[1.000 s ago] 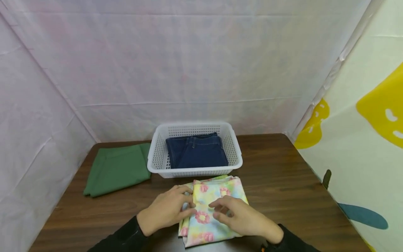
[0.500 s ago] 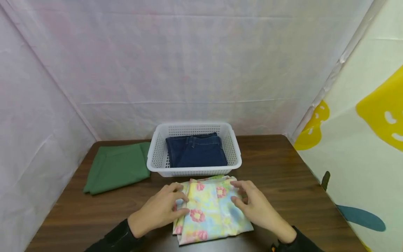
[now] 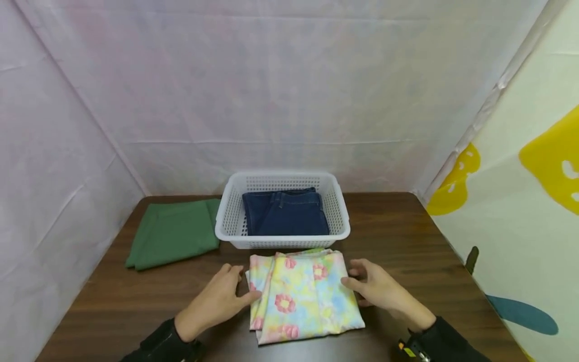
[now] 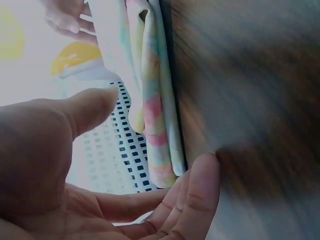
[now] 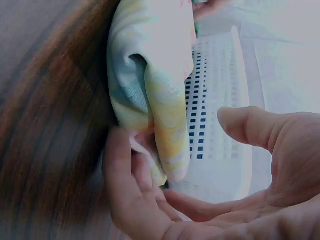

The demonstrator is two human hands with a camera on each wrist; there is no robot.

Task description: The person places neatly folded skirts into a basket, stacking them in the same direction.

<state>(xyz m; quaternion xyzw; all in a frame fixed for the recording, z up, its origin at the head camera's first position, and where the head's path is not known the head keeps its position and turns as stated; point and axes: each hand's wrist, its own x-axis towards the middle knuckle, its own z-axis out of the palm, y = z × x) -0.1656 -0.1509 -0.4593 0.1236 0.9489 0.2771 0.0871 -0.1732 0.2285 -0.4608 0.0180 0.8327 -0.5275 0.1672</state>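
A folded floral cloth (image 3: 312, 301) in yellow, pink and pale blue lies on the brown table, just in front of the white basket. My left hand (image 3: 219, 301) is at its left edge, thumb over the border and the other fingers beside it. At the right edge, my right hand (image 3: 382, 289) has its thumb close over the fabric. Both wrist views show thumb and fingers spread apart, with the layered side of the floral cloth (image 4: 155, 110) between them. The right fingertips (image 5: 120, 150) reach low by the fold, close to the tabletop.
Behind the cloth stands a white perforated basket (image 3: 341, 221) holding folded dark blue jeans (image 3: 289, 213). To its left a folded green cloth (image 3: 174, 234) lies on the table (image 3: 398, 226). White sheeting (image 3: 280, 90) hangs behind, and a patterned sheet (image 3: 520, 241) at the right.
My right hand has moved from above the cloth's middle out to its right edge, and its right part now lies spread wider. My left hand has shifted left to the left edge.
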